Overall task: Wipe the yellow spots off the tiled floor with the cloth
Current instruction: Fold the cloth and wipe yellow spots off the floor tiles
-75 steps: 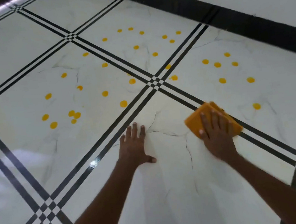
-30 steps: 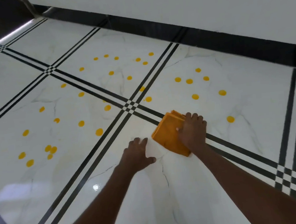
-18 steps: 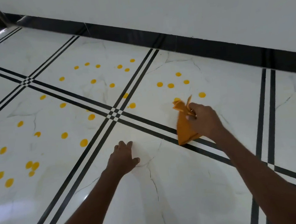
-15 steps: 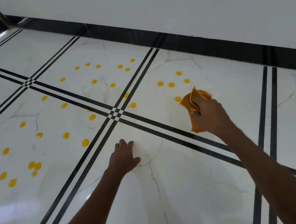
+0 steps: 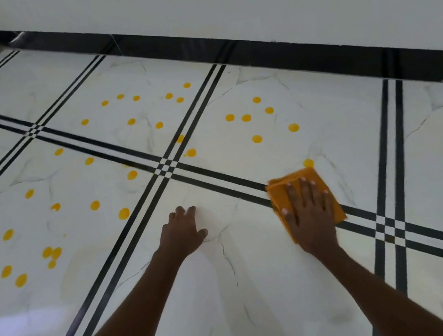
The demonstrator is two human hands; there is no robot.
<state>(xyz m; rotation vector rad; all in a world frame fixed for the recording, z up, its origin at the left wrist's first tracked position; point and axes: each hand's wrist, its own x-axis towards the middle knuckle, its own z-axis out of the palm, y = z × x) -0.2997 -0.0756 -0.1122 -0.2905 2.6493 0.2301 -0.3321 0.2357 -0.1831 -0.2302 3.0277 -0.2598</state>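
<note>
Right hand [image 5: 310,213] lay flat on the folded orange cloth [image 5: 279,197], fingers [image 5: 305,186] spread wide, cloth showing past the fingertips and across the black tile line. One yellow spot [image 5: 308,163] sat just beyond the cloth's far edge. Left hand [image 5: 181,232] rested on bare floor [image 5: 229,304], fingers loosely curled, holding nothing.

Cloth [image 5: 279,193] back flat on floor, R hand [image 5: 311,214] pressing.

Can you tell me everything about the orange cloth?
The cloth is orange-yellow, soft-looking and folded into a flat layered pad. It lies flat on the white tiled floor, across a black stripe. The right hand presses on it, fingers spread, covering its middle. One yellow spot sits just past its far edge.
</note>
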